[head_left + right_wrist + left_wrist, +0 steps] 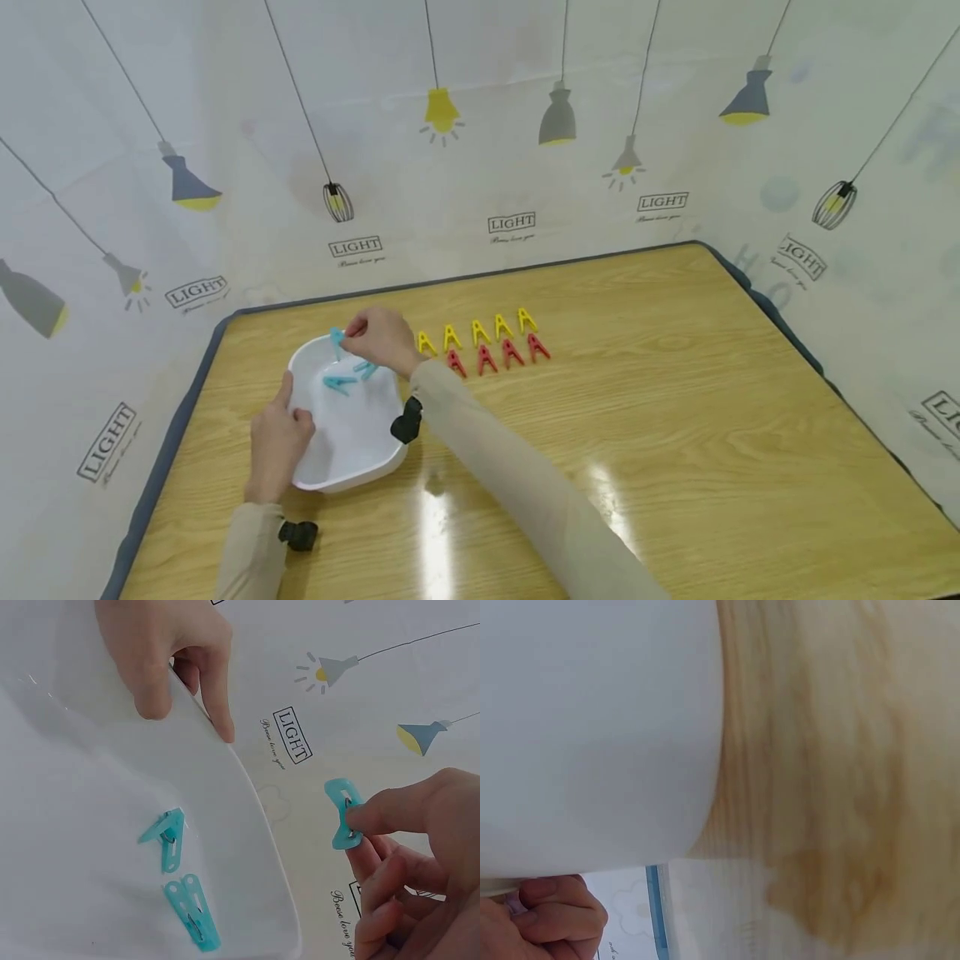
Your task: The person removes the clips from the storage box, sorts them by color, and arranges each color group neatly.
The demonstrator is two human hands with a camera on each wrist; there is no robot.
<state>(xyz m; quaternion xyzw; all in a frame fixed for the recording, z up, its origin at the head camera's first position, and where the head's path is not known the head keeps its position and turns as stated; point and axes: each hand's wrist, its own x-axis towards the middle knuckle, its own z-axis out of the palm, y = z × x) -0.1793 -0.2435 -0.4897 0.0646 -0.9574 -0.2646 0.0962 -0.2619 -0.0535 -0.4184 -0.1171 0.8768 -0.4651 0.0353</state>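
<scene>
My left hand (276,440) grips the left rim of a white plastic basin (348,479), its thumb over the inner side. In the right wrist view that hand (169,652) shows thumb inside and fingers outside the wall. My right hand (381,340) pinches a light-blue clothespin (343,825) between thumb and fingertips, above the basin's far rim in the head view. Inside the basin lie two more light-blue clothespins, one with spread legs (172,847) and one beside it (192,915). The left wrist view shows mostly the basin's outer wall (592,735).
Right of the basin, several yellow clothespins (480,332) stand in a row on the wooden table (675,417). Several red clothespins (487,359) form a second row in front of them. A lamp-patterned curtain (450,183) surrounds the table's far and side edges.
</scene>
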